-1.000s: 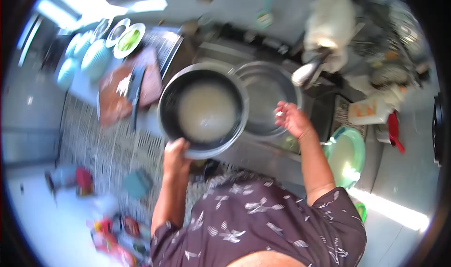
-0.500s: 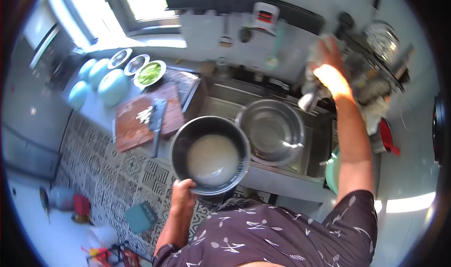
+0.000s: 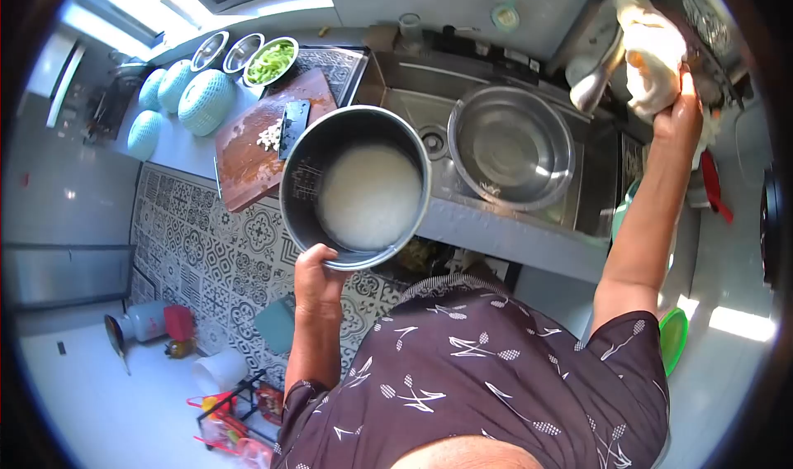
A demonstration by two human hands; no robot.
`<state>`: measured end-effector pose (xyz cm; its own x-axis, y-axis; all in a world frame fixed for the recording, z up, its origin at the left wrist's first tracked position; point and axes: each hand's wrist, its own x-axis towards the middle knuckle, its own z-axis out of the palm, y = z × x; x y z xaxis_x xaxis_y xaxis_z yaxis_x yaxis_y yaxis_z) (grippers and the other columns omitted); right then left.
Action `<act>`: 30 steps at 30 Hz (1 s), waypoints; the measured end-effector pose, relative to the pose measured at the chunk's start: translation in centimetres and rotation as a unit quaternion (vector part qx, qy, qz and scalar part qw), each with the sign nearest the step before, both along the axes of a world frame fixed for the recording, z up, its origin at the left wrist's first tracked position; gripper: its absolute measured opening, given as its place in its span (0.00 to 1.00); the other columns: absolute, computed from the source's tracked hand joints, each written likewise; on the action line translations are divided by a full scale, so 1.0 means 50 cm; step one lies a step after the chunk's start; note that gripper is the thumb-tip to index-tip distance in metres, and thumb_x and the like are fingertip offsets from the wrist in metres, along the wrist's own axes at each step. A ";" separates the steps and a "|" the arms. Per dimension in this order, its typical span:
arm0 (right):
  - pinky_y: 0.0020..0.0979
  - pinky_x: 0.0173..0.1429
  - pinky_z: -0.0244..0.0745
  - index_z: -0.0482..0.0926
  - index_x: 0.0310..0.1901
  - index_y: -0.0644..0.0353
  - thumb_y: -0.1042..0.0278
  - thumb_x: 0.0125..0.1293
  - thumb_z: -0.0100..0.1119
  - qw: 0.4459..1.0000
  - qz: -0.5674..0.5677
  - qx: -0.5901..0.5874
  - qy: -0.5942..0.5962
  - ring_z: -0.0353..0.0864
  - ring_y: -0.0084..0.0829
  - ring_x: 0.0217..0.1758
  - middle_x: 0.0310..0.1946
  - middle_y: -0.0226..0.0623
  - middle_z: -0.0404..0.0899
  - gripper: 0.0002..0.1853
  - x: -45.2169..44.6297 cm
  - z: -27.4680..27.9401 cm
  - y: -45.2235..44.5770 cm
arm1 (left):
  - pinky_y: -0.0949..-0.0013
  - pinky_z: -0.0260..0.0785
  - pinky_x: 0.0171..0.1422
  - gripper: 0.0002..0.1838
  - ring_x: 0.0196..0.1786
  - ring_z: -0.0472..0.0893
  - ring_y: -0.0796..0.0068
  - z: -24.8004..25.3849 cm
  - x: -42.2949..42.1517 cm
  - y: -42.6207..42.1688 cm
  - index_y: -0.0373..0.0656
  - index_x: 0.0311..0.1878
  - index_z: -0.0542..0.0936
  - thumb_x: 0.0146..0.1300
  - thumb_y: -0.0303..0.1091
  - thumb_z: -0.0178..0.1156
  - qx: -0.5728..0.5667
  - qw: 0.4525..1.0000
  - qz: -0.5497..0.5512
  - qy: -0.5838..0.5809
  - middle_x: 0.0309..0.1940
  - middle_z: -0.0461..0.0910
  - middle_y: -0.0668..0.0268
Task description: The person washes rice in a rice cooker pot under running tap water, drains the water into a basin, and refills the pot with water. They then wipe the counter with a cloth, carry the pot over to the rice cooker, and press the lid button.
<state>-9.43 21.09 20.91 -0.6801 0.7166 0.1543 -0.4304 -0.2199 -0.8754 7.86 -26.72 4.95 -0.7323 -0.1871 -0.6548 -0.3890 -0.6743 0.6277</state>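
My left hand (image 3: 318,277) is closed on the near rim of a rice cooker inner pot (image 3: 303,196), thumb over the edge. The pot is held in front of my body, tilted slightly. Cloudy white rice and water (image 3: 372,196) cover its bottom. At the upper right, my right hand (image 3: 681,114) grips a bunched white cloth (image 3: 648,60), its fingers partly hidden behind the fabric. A metal ladle-like utensil (image 3: 591,93) hangs just left of the cloth. Below and left of that, a wide steel basin (image 3: 472,172) sits in the sink (image 3: 396,106).
Left of the pot, a cutting board (image 3: 239,172) bears chopped white pieces and a cleaver (image 3: 294,126). Behind it stand a bowl of sliced greens (image 3: 271,61), two small metal bowls and several blue mesh covers (image 3: 205,104). A red-handled pan (image 3: 714,188) is at the right.
My right hand, earlier reaching among the hanging things at the upper right, now shows a white cloth in its grip. The view has shifted; my left hand keeps hold of the pot.
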 end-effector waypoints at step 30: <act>0.29 0.46 0.77 0.75 0.47 0.60 0.57 0.70 0.44 0.605 0.625 -0.492 0.011 0.79 0.25 0.42 0.40 0.34 0.80 0.17 0.066 -0.395 -0.548 | 0.20 0.57 0.54 0.34 0.57 0.67 0.28 0.163 -0.039 0.074 0.23 0.59 0.59 0.43 0.22 0.44 0.117 0.979 -0.115 0.121 0.55 0.67 0.37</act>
<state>-6.10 -6.31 1.15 -0.7913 -0.6048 0.0894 0.6027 -0.7963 -0.0524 5.92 -23.03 13.12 -0.8759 0.1355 -0.4630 -0.4071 -0.7227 0.5586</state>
